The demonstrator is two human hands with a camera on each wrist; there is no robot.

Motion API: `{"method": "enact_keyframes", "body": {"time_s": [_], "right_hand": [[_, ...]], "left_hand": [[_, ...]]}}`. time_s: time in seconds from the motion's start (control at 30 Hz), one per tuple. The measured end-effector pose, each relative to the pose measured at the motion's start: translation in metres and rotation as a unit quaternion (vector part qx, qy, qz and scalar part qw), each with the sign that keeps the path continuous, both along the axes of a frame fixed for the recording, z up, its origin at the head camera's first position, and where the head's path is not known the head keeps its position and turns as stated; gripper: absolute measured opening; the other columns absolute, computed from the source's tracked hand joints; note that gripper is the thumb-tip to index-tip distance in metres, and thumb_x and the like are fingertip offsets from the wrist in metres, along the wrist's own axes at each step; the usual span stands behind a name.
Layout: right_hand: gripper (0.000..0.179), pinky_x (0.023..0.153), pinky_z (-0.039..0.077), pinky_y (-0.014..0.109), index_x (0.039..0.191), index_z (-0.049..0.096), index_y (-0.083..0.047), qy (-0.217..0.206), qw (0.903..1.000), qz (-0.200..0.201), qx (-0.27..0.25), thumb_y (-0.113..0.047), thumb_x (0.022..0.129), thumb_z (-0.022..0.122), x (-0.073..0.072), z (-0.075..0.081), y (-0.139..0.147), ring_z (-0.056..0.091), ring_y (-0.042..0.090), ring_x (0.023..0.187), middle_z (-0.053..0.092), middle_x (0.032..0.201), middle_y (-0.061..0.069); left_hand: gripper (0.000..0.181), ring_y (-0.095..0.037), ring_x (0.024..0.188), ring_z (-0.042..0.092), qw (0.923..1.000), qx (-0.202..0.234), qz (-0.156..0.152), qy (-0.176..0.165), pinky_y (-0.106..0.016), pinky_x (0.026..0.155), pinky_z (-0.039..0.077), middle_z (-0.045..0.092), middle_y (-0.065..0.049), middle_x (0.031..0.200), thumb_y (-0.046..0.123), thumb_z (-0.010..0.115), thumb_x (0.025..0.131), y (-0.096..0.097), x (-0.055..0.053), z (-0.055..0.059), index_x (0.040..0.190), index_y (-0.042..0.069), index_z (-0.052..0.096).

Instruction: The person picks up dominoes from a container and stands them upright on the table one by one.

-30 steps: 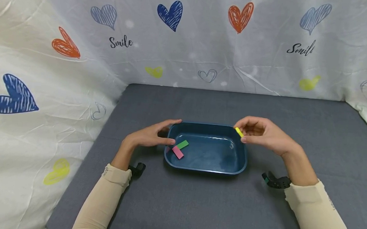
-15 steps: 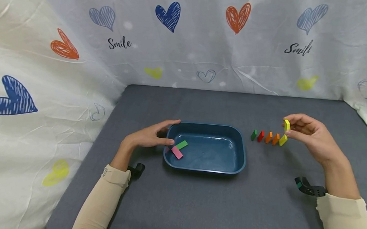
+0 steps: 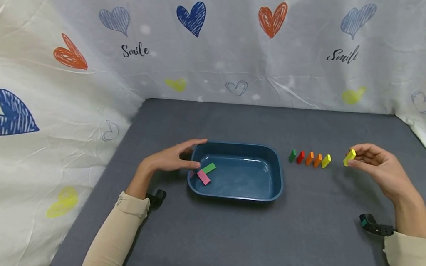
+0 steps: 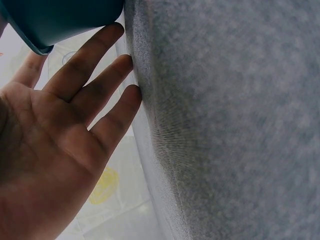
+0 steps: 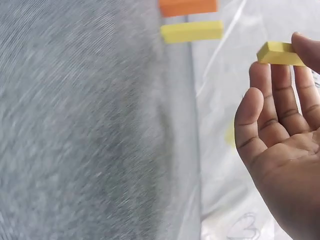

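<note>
In the head view my right hand (image 3: pixel 379 169) pinches a yellow domino block (image 3: pixel 349 157) between thumb and fingertips. The block is held above the table, tilted, right of a row of standing blocks. That row ends in another yellow block (image 3: pixel 326 161), with two orange blocks, a red block (image 3: pixel 300 157) and a green block (image 3: pixel 292 156) to its left. My left hand (image 3: pixel 167 156) rests at the left end of a blue tray (image 3: pixel 234 198), thumb over the rim. Its fingers (image 4: pixel 80 75) are straight and spread beside the tray in the left wrist view.
Inside the tray, at its left end, lie a pink block (image 3: pixel 203 177) and a green block (image 3: pixel 209 168). A grey cloth (image 3: pixel 245 244) covers the table. A white curtain (image 3: pixel 220 46) printed with hearts stands behind and at the left.
My right hand has carried the yellow block from the tray's right rim, past the standing row, to the right of it, and lowered. My left hand has stayed at the tray.
</note>
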State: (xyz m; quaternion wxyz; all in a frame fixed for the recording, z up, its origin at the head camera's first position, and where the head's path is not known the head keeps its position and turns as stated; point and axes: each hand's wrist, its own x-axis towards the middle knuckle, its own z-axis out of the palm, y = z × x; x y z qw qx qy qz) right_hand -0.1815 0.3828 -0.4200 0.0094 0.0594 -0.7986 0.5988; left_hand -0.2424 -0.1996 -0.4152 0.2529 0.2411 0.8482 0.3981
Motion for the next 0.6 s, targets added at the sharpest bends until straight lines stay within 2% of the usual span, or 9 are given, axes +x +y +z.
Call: {"method": "enact_keyframes", "body": {"time_s": [0.13,0.3,0.47,0.6], "right_hand": [[0.031,0.074,0.054,0.019,0.126,0.061,-0.003,-0.034,0.9949,-0.004,0.095,-0.006,0.097,0.069,-0.005,-0.006,0.003,0.065,0.001,0.089,0.068,0.101,-0.018],[0.038,0.073,0.054,0.02,0.128,0.058,0.0,-0.06,0.9876,0.018,0.144,-0.014,0.096,0.072,-0.011,-0.014,0.001,0.065,-0.001,0.09,0.069,0.103,-0.017],[0.043,0.073,0.053,0.02,0.128,0.058,-0.002,-0.065,0.9775,0.022,0.2,-0.026,0.095,0.074,-0.015,-0.016,-0.005,0.062,-0.005,0.091,0.065,0.105,-0.018],[0.043,0.072,0.053,0.021,0.127,0.058,-0.003,-0.066,0.9735,0.019,0.218,-0.028,0.095,0.074,-0.017,-0.017,-0.008,0.06,-0.006,0.09,0.064,0.103,-0.016]], "left_hand": [[0.077,-0.038,0.151,0.032,1.0,0.003,0.0,-0.002,-0.062,0.117,0.035,0.023,0.007,0.168,0.042,0.072,0.095,0.0,0.001,0.001,0.159,0.043,0.028],[0.078,-0.038,0.152,0.033,0.9999,0.013,-0.007,-0.006,-0.062,0.117,0.034,0.022,0.006,0.168,0.04,0.071,0.096,-0.001,0.0,-0.001,0.16,0.04,0.027],[0.078,-0.036,0.152,0.033,0.9997,0.02,-0.01,-0.01,-0.061,0.117,0.034,0.022,0.006,0.168,0.039,0.071,0.096,-0.002,0.0,-0.002,0.16,0.04,0.026],[0.078,-0.036,0.152,0.033,0.9997,0.019,-0.009,-0.01,-0.061,0.117,0.035,0.022,0.007,0.168,0.04,0.071,0.096,-0.002,0.0,-0.001,0.16,0.041,0.026]]}}
